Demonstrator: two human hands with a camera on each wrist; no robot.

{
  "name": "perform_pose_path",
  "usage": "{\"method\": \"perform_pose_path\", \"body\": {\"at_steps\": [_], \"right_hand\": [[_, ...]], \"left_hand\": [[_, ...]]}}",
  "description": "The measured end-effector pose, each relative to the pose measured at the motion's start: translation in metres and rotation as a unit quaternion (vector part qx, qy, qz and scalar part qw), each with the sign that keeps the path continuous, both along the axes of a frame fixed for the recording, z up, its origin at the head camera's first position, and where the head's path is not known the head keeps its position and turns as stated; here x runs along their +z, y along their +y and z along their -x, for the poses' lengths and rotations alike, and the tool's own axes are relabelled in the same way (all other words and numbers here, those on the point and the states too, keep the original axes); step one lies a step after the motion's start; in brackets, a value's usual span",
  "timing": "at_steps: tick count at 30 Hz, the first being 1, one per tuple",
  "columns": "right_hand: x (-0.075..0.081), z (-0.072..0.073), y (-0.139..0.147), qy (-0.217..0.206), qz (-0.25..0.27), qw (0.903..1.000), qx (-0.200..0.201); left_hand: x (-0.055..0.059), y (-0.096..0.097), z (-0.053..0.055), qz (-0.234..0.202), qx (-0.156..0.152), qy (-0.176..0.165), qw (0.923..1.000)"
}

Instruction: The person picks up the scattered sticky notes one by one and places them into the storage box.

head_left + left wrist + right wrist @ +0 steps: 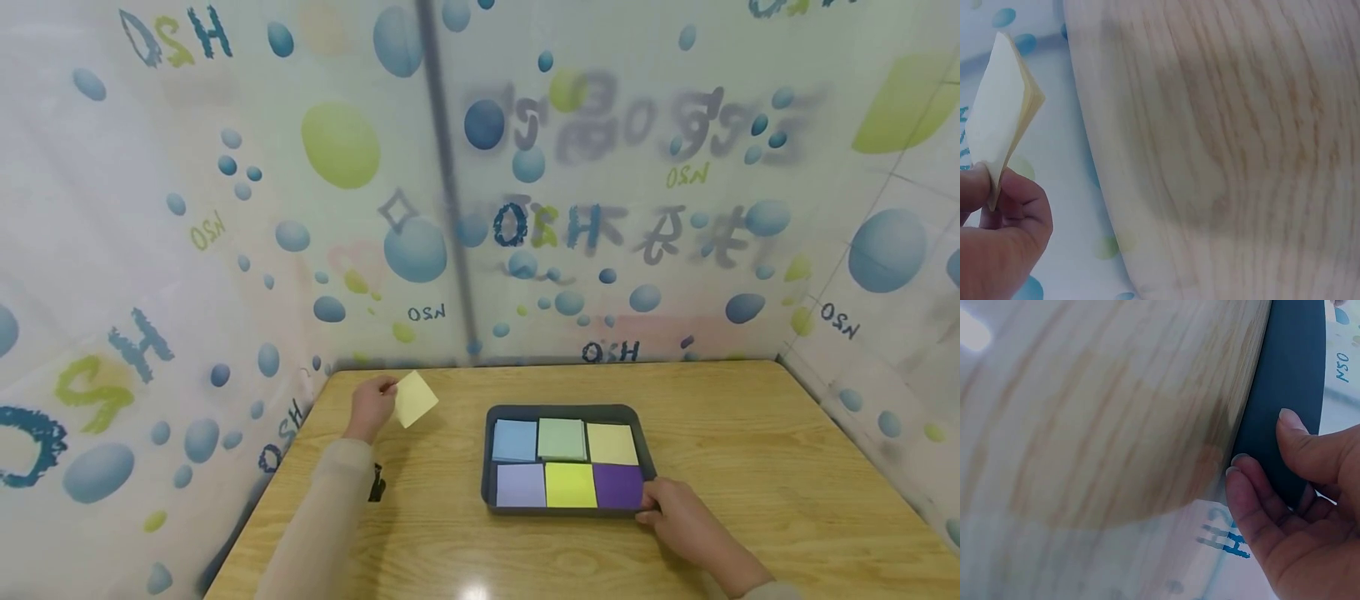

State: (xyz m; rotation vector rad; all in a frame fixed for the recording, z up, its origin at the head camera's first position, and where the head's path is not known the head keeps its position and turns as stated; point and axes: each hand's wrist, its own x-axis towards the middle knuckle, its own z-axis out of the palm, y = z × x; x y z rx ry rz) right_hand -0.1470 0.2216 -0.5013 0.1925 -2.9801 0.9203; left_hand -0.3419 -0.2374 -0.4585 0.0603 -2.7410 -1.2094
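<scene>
My left hand (372,407) pinches a pale yellow pad of sticky notes (415,399) by one corner above the table's back left; the left wrist view shows the pad (1002,103) is several sheets thick, gripped between thumb and fingers. A dark grey tray (562,512) lies on the table with sticky notes in two rows: blue (514,440), green (561,439) and pale yellow (612,444) behind, lilac (521,486), bright yellow (570,485) and purple (618,486) in front. My right hand (681,512) grips the tray's front right corner, thumb on its outer wall (1279,375).
The wooden table (420,550) carries the tray. A small black object (377,483) shows beside the left sleeve, partly hidden. Printed curtains (600,183) with blue and green dots hang along the table's back and sides.
</scene>
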Motion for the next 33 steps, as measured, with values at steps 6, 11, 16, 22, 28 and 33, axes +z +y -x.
{"method": "perform_pose_path", "body": {"at_steps": [6,11,16,22,28,33], "right_hand": [[0.000,0.001,-0.001,-0.005,0.000,1.0000,-0.003],[-0.001,0.001,-0.001,-0.017,0.000,0.9998,-0.010],[0.000,0.001,-0.001,-0.021,-0.001,0.9997,-0.013],[0.000,0.001,-0.001,-0.020,-0.001,0.9997,-0.011],[0.001,0.001,-0.001,-0.015,0.002,0.9998,-0.011],[-0.001,0.001,-0.001,-0.011,0.004,0.9999,-0.007]], "left_hand": [[0.004,0.012,0.004,0.016,-0.010,0.015,0.9997],[0.011,0.027,0.003,0.011,-0.025,0.029,0.9992],[0.016,0.045,0.002,0.025,-0.045,0.056,0.9971],[0.019,0.066,0.003,0.046,-0.058,0.079,0.9941],[0.017,0.085,0.003,0.049,-0.074,0.080,0.9928],[0.013,0.101,0.002,0.037,-0.085,0.066,0.9935]]}}
